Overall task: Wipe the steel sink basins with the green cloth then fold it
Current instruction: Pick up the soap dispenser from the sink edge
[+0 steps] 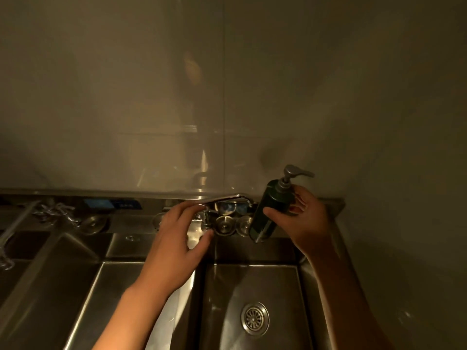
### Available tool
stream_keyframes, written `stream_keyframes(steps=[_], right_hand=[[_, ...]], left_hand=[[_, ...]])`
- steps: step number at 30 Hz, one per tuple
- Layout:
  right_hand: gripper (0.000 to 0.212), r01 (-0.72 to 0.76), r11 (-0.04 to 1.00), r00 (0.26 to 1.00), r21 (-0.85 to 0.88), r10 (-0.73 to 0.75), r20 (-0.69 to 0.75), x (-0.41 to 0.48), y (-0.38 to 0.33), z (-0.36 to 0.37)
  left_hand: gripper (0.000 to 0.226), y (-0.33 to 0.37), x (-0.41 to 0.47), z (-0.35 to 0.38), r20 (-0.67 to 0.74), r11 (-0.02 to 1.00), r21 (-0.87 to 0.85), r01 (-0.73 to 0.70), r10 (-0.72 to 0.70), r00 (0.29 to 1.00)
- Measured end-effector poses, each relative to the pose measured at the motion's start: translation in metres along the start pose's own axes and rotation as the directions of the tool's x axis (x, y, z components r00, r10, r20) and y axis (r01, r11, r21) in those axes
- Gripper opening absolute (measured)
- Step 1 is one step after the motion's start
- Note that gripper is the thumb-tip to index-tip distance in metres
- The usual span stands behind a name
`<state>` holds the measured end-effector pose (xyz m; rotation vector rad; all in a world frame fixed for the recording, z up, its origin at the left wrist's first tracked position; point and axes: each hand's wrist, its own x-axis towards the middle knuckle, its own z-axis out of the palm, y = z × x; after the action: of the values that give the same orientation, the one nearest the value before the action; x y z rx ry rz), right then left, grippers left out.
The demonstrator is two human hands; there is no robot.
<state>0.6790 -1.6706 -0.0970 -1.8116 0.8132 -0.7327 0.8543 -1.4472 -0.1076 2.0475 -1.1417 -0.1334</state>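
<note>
**Soap bottle up, no green cloth to see**

The right hand (pixel 307 218) is wrapped around a dark green soap pump bottle (pixel 271 210) and lifts it, tilted, above the back ledge of the sink. The bottle looks smooth and round, with a grey pump top (pixel 294 173) pointing to 3 o'clock. It may be slippery if wet, so the middle of the body is a good place to hold it.

The left hand (pixel 177 238) is loose, with fingers spread, and holds nothing. It reaches toward the shiny steel tap (pixel 227 198), and its fingertips are close to the tap's base. I cannot tell if they touch.

The right basin (pixel 219 299) is at 6 o'clock from the bottle. It is hard, flat, shiny steel with square walls and a round drain (pixel 254 318) with little slots. The left basin (pixel 106 294) lies beside it at 9 o'clock, past a thin steel wall. Round steel knobs (pixel 224 224) sit in a row on the ledge under the tap.

The green cloth is not in view, so I cannot say where it is. A cloth like that should be soft, light and floppy. It would be best grabbed in a bunch for wiping and by its corners for folding. I think the wiping has not begun.
</note>
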Motion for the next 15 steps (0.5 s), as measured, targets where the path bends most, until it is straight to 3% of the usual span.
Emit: stream_keyframes(steps=[7, 15], right_hand=[[0.063, 0.079, 0.992, 0.981, 0.094, -0.094, 0.169, -0.053, -0.063, 0.046], [0.064, 0.163, 0.983, 0.932, 0.082, -0.18, 0.315, -0.104, -0.116, 0.094]], left_hand=[[0.07, 0.023, -0.053, -0.022, 0.089, 0.999, -0.022, 0.04, -0.037, 0.995], [0.075, 0.007, -0.116, -0.072, 0.034, 0.989, 0.02, 0.148, -0.149, 0.988]])
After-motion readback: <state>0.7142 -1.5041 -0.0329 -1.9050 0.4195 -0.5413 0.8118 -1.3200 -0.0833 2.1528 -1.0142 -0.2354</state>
